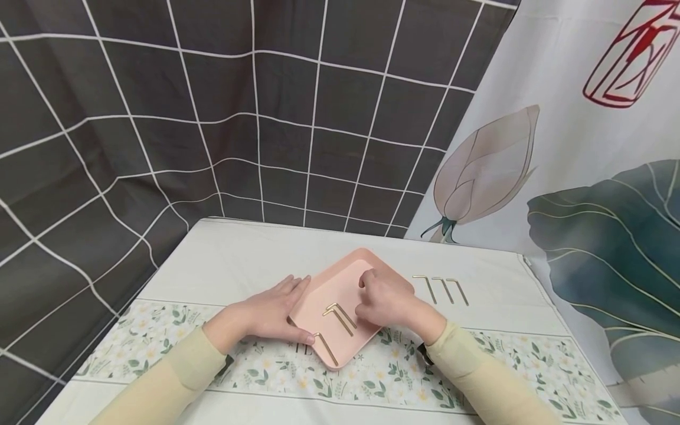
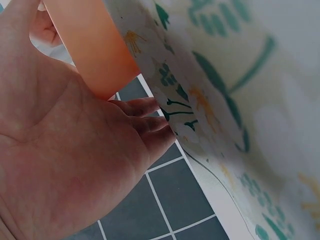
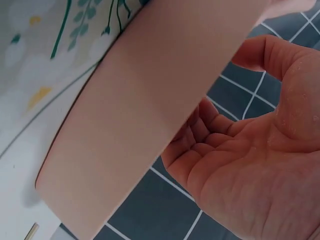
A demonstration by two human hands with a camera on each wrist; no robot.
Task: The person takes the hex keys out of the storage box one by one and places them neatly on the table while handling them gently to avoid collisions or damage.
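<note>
A pink rectangular tray (image 1: pixel 321 280) lies cornerwise on the table. Inside it are several brass-coloured hex keys: two side by side (image 1: pixel 340 320) and one by the near corner (image 1: pixel 326 349). My left hand (image 1: pixel 265 313) braces the tray's left corner, fingers extended along the outside, thumb at the near-left rim. Over the tray's right half, my right hand (image 1: pixel 385 301) reaches in with bent fingers. In the right wrist view, the tray wall (image 3: pixel 140 100) hides the fingertips of my right hand (image 3: pixel 250 150), so whether it holds anything is not visible; its thumb stands apart.
Three more hex keys (image 1: pixel 448 290) lie in a row on the table, right of the tray. A white cloth with a floral band (image 1: pixel 393 386) covers the table. Behind hang a dark gridded curtain (image 1: pixel 287 141) and a white printed curtain (image 1: pixel 563 141).
</note>
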